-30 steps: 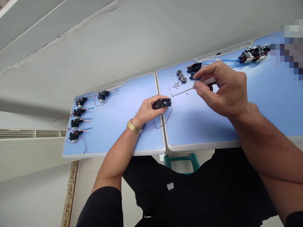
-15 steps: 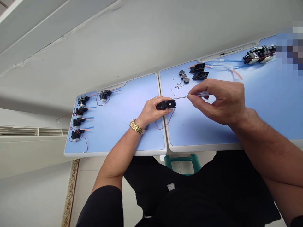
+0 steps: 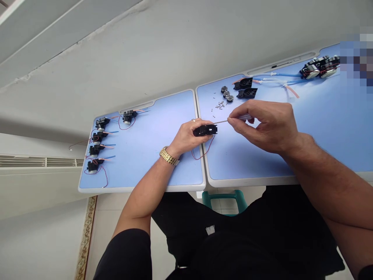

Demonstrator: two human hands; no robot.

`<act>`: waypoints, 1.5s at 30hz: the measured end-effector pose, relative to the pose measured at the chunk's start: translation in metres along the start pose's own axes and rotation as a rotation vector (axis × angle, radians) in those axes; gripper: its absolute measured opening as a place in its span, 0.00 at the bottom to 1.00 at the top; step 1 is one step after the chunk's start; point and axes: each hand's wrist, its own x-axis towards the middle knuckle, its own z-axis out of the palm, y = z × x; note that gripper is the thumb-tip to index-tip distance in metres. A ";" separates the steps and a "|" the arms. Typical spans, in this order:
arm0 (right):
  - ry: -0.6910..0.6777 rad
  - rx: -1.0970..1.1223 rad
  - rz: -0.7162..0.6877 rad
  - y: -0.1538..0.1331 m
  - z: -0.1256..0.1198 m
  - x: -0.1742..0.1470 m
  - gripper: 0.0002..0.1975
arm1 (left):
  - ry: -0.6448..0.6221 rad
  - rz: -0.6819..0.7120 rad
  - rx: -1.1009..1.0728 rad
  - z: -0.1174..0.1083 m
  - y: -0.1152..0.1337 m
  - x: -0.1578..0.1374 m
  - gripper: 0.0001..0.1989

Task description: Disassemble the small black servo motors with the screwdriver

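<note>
Between the thumb and fingers of my left hand (image 3: 186,136) is a black plastic motor housing (image 3: 206,130), held over the seam of the two tables. A thin red wire hangs below it. My right hand (image 3: 266,124) pinches the clear handle of a screwdriver (image 3: 243,117). Its metal shaft points left, and the tip reaches the upper edge of the housing; whether it sits in a screw I cannot tell. Just beyond the hands lie small loose screws (image 3: 220,105), a few round metal motors (image 3: 226,94) and two black plastic shells (image 3: 247,93).
Several assembled black motor units (image 3: 94,149) with wires and tubes line the left table. More units (image 3: 313,69) with blue and orange tubes stand at the far right. A dark pen-like tool (image 3: 281,65) rests in the back groove. A green stool (image 3: 224,196) is below.
My right hand has moved slightly left with the screwdriver, bringing its tip further along the housing's upper edge. The left hand and the housing have barely shifted.
</note>
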 end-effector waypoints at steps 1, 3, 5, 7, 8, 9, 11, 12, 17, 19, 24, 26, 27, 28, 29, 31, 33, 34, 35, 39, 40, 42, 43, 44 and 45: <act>0.000 0.008 -0.018 0.000 0.000 0.000 0.08 | -0.001 0.004 0.002 0.000 0.000 0.000 0.17; -0.004 0.018 -0.052 0.000 0.000 0.001 0.08 | -0.002 0.008 0.006 0.000 0.001 0.000 0.17; -0.002 0.019 -0.072 0.000 0.000 0.001 0.09 | -0.003 0.010 0.011 0.000 0.001 0.000 0.17; 0.000 0.017 -0.079 0.000 0.000 0.002 0.09 | -0.003 0.019 0.015 0.000 0.001 0.000 0.17; -0.001 0.016 -0.079 0.000 0.000 0.002 0.09 | -0.002 0.026 0.015 0.000 0.001 0.000 0.16; -0.003 0.014 -0.078 0.000 -0.001 0.002 0.08 | -0.002 0.034 0.015 0.000 0.001 0.000 0.16; -0.006 0.009 -0.072 -0.001 -0.001 0.002 0.08 | -0.003 0.046 0.016 0.000 0.001 0.000 0.16; -0.009 0.006 -0.068 -0.001 -0.001 0.002 0.08 | -0.005 0.048 0.018 0.000 0.001 0.000 0.16; -0.030 0.001 -0.058 0.000 -0.001 0.001 0.07 | -0.012 0.046 0.025 0.001 0.000 0.000 0.16; -0.046 -0.008 -0.067 0.001 0.000 0.000 0.06 | -0.012 0.044 0.046 0.002 -0.001 0.000 0.16; -0.127 -0.111 -0.115 0.002 0.000 -0.003 0.13 | -0.041 0.055 0.106 0.005 0.000 0.000 0.16; -0.161 -0.135 -0.114 -0.001 -0.002 -0.003 0.11 | -0.053 0.063 0.113 0.005 0.001 0.000 0.16; -0.170 -0.138 -0.118 -0.003 -0.003 -0.003 0.10 | -0.056 0.068 0.116 0.005 0.001 0.000 0.16; -0.176 -0.136 -0.123 -0.005 -0.003 -0.002 0.08 | -0.058 0.073 0.119 0.005 0.002 0.000 0.16; -0.183 -0.131 -0.131 -0.007 -0.004 -0.002 0.07 | -0.061 0.078 0.121 0.005 0.002 0.000 0.16; -0.196 -0.124 -0.142 -0.011 -0.004 -0.002 0.09 | -0.060 0.089 0.124 0.005 0.001 -0.001 0.15; -0.195 -0.128 -0.136 -0.011 -0.004 -0.002 0.12 | -0.062 0.099 0.134 0.006 0.000 -0.001 0.15; -0.187 -0.132 -0.135 -0.010 -0.003 -0.003 0.11 | -0.063 0.101 0.141 0.006 -0.001 -0.001 0.15; -0.177 -0.139 -0.133 -0.009 -0.003 -0.003 0.08 | -0.065 0.101 0.148 0.007 -0.001 -0.001 0.15; -0.154 -0.149 -0.096 -0.006 -0.003 -0.004 0.06 | -0.071 0.092 0.170 0.007 0.000 -0.001 0.16; -0.163 -0.139 -0.076 -0.007 -0.004 -0.003 0.05 | -0.069 0.089 0.173 0.007 0.000 -0.001 0.16; -0.198 -0.106 -0.032 -0.011 -0.005 -0.002 0.07 | -0.064 0.083 0.167 0.006 0.001 0.000 0.15; -0.215 -0.092 -0.017 -0.013 -0.005 -0.002 0.11 | -0.062 0.079 0.159 0.006 0.001 0.000 0.15; -0.227 -0.082 -0.005 -0.015 -0.005 -0.002 0.13 | -0.062 0.077 0.150 0.006 0.001 0.000 0.15; -0.227 -0.076 -0.001 -0.015 -0.005 -0.002 0.15 | -0.062 0.077 0.143 0.006 0.001 0.000 0.15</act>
